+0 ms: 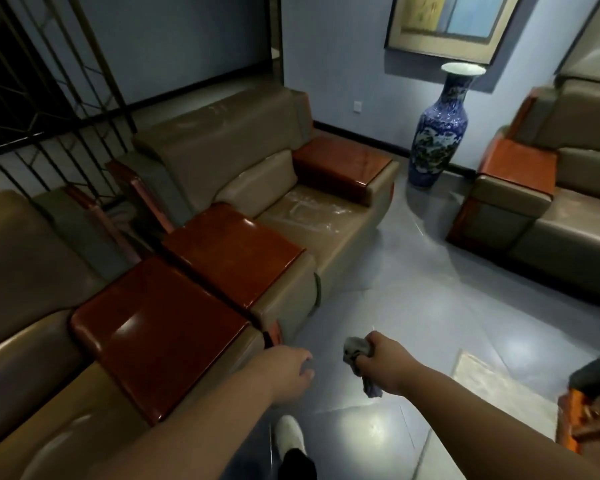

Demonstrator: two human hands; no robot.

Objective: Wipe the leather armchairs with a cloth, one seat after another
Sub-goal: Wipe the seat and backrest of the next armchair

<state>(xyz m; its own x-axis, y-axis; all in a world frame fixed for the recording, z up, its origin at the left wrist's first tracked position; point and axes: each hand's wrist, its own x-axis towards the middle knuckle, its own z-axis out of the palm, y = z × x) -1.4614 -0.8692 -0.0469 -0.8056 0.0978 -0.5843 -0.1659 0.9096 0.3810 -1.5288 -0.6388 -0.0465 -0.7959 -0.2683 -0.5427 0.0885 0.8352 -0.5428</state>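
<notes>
Cloth (359, 362) bunched in right hand (383, 363), grey and crumpled, long axis near vertical, tail hanging toward glossy floor (413, 306). Fist clamped round it, arm stretched forward. Left hand (284, 372) out beside it, fingers loosely curled, holding nothing. Tan leather armchairs (257, 174) to the left, boxy, with polished red-brown wooden armrests (229, 251). Blue-and-white porcelain vase (437, 133) upright in the corner.

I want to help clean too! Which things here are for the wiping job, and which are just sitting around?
For the job:
- grey cloth, gripped in the right hand
- tan leather armchairs, like the middle one
- left hand, holding nothing

Just sitting around:
- blue-and-white floor vase
- framed picture
- wall socket
</notes>
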